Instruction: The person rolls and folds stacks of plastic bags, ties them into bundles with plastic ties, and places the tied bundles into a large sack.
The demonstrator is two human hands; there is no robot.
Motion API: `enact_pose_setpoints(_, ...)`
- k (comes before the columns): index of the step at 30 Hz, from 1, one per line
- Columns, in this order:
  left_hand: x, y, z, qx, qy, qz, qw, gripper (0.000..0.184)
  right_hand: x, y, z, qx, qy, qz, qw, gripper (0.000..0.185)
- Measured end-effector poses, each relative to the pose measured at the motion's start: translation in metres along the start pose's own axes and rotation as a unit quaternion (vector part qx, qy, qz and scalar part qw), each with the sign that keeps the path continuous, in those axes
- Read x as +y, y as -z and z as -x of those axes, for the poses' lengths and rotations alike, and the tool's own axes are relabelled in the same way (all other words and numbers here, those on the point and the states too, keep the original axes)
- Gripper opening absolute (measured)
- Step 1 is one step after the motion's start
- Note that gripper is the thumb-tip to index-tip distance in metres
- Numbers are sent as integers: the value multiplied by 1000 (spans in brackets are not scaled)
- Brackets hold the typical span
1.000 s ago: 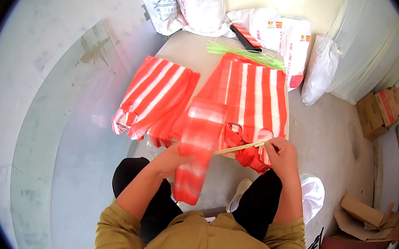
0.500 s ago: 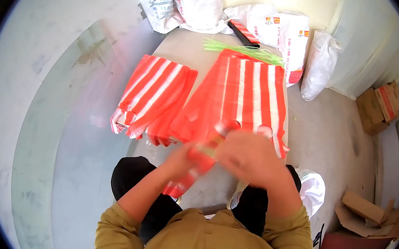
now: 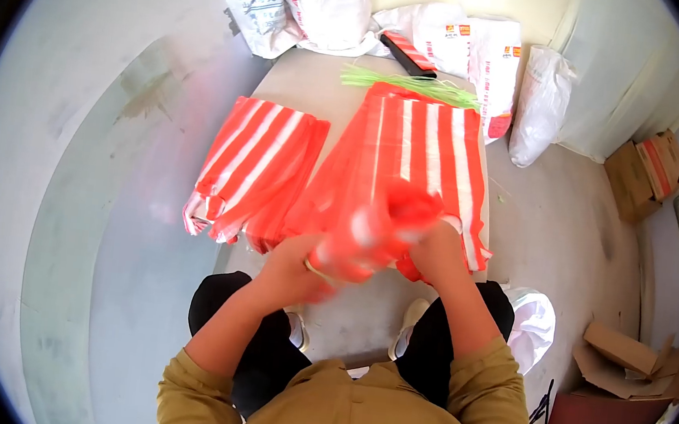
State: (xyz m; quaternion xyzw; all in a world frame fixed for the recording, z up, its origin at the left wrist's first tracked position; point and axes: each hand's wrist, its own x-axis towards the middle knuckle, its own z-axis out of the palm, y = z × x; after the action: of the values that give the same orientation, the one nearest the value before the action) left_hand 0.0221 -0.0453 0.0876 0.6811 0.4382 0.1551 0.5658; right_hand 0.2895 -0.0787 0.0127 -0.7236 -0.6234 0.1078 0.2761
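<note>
The left hand point(image 3: 290, 274) is curling its fingers around striped plastic bags point(image 3: 374, 236); the right hand's point(image 3: 437, 254) are looking too blurry to tell.

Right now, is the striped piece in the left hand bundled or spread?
Bundled: the striped piece makes a narrow shape in the left hand; blur hides whether it's folded or rolled.

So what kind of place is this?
Probably a small packing or storage room: striped plastic bags lie stacked on a table, white sacks are at its far end, and cardboard boxes are off to the side.
</note>
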Motion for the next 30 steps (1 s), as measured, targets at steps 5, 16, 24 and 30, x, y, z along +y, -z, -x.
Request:
enact_pose_setpoints(5,-28,-12,-35,89,-506,-313,799,42,-6,0,-44,-89,-144,-532,830,20)
enact_pose_setpoints(16,-70,2,-145,50,-573,-482,661,40,28,-45,-81,-185,-96,-672,711,11)
enact_pose_setpoints(24,-98,0,-151,-55,-500,-466,727,41,5,-69,-66,-220,-157,-483,833,17)
enact_pose_setpoints(30,-69,-7,-104,-23,-332,-346,878,35,8,-100,-60,-222,-78,-482,844,15)
